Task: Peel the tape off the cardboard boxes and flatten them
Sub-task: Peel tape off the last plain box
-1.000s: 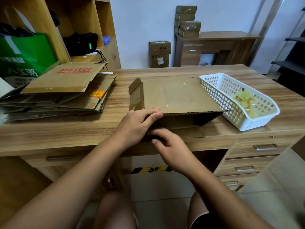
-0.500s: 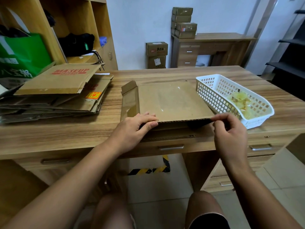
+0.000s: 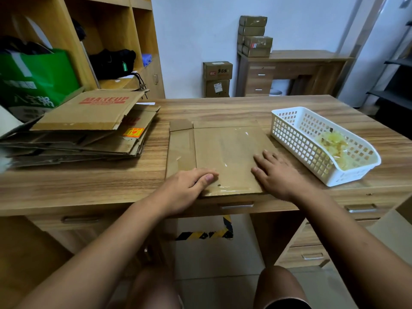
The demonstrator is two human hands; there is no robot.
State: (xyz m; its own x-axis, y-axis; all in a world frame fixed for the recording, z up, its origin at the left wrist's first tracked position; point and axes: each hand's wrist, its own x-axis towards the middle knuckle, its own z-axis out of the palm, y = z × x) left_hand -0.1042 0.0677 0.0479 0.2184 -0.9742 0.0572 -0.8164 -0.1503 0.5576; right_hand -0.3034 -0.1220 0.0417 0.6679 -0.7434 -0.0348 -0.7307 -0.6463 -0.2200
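a wide wooden desk (image 3: 223,108) fills the middle of the view, seen from above by a seated person whose bare forearms reach in from the bottom. a wooden shelf unit (image 3: 107,25) stands behind its left end, with a green bag (image 3: 38,79) beside it. on the desk's left side lies a stack (image 3: 84,134) of flattened cardboard, the top sheet printed with red letters. far back, small boxes (image 3: 217,79) sit by the wall.

the box (image 3: 223,152) being worked on lies flat at the desk's near edge, in the centre, between the stack and a white basket (image 3: 294,139). a glossy clear strip runs down the box's middle, and a narrow flap lies flat along its left side.

the basket stands just right of the box, angled, and holds a pile of crumpled yellowish tape (image 3: 332,141).

the left hand (image 3: 187,186) rests on the box's near left corner, fingers close together and slightly bent, thumb flat on the card, gripping nothing. the right hand (image 3: 276,175) lies palm down on the box's near right edge, fingers straight and spread, also holding nothing.
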